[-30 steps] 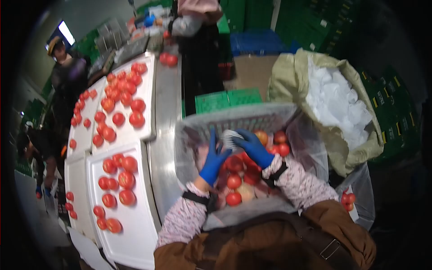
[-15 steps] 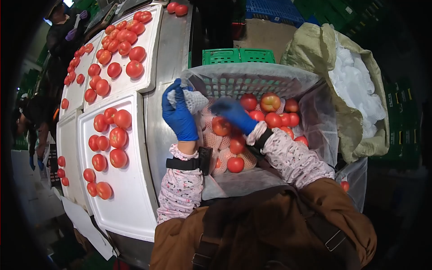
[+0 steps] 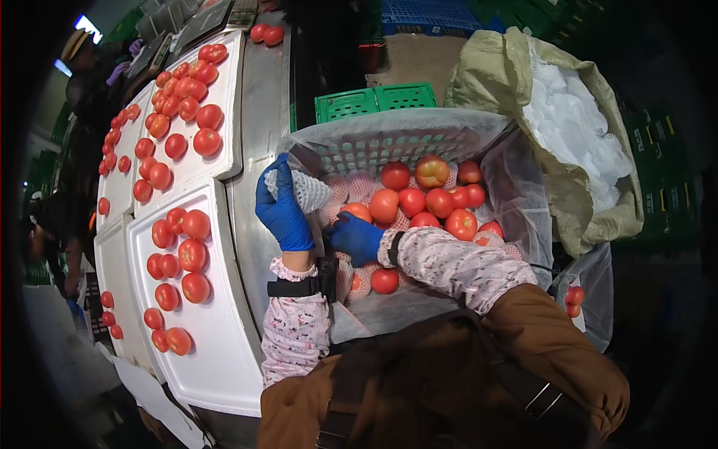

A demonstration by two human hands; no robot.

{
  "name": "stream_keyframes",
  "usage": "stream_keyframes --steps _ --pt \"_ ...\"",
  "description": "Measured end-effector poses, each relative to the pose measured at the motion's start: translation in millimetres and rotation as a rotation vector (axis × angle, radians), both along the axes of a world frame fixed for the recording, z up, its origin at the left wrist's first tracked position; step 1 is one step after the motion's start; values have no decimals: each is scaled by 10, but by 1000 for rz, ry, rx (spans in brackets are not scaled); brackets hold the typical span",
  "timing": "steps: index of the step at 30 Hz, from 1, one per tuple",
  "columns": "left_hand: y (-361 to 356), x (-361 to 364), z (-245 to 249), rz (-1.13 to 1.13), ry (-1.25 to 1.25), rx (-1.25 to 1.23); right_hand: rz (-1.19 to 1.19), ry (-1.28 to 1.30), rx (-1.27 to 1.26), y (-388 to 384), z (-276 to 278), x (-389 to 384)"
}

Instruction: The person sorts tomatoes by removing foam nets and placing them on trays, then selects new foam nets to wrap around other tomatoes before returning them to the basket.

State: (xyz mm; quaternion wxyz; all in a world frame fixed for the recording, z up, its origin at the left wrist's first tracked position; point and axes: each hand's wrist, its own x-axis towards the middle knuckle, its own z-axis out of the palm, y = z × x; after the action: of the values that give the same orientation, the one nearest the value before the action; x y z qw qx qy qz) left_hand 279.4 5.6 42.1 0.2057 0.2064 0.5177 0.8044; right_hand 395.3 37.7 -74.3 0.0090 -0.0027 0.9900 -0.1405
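Note:
My left hand point(image 3: 286, 213) is raised at the crate's left edge, its fingers closed on white foam net sleeves point(image 3: 308, 191). My right hand point(image 3: 354, 238) reaches down inside the lined crate point(image 3: 426, 133), back upward and fingers curled. Whatever lies under its palm is hidden. Just beyond its fingers sits a red tomato point(image 3: 357, 212), with another tomato point(image 3: 384, 206) beside it. Bare tomatoes lie on top of others in pinkish foam nets point(image 3: 360, 184). One more tomato point(image 3: 384, 280) rests near the crate's front.
White foam trays point(image 3: 217, 337) with loose tomatoes stand to the left on a metal table point(image 3: 258, 142). A large sack point(image 3: 486, 75) full of white foam nets point(image 3: 572, 127) is at the right. Behind the crate is a green crate point(image 3: 374, 101). People work at far left.
My right hand has moved down and toward me, from the crate's middle to beside my left hand. My left hand keeps its hold on the foam nets. The view has shifted slightly.

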Motion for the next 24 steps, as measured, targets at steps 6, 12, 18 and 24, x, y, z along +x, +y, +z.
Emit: stream_keyframes --steps 6,12,18,24 --pt "-42 -42 -47 -22 6 -14 -332 166 -626 95 319 510" --pt "51 64 -1 -42 28 -33 -139 103 -457 217 250 712" --pt "38 -7 -174 35 123 -125 -153 168 -183 -290 38 315" --pt "-4 61 -46 -60 -15 -104 -106 176 -375 -107 150 324"
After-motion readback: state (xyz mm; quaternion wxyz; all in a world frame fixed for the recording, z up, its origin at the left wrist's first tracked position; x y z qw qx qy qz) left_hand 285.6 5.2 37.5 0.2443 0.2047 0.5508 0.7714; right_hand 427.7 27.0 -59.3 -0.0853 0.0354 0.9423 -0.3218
